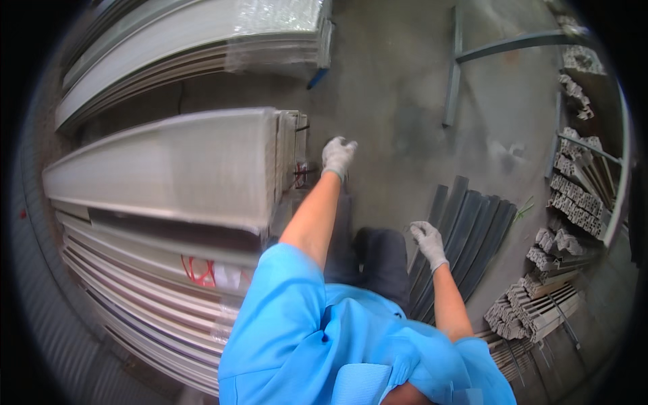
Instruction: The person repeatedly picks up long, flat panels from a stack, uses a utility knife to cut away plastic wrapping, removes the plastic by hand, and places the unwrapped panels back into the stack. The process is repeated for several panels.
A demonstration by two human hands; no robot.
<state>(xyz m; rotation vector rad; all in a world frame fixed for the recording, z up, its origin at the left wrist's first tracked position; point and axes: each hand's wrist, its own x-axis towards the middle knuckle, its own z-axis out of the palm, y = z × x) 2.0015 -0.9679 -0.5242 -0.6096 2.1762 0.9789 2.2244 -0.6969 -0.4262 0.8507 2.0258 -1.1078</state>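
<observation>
Left hand (338, 156), gloved, grip curled together beside the wrapped white profile bundle (202, 165) with a red-and-white end label (300, 174). Right hand (428, 241), grip loosely apart, hovers over dark grey strips (472, 229).

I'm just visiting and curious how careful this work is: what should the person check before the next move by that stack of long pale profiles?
1. Gloves on both hands: ok; left hand and right hand wear pale gloves.
2. Left hand's grip: cannot tell; it is at the end of the stack of pale profiles, contact unclear.
3. Right hand free: ok; it hangs loosely curled, nothing visible in it, above the dark strips.
4. Footing: not ok; dark strips lie on the floor close by.
5. Forearms covered: not ok; both bare.
</observation>
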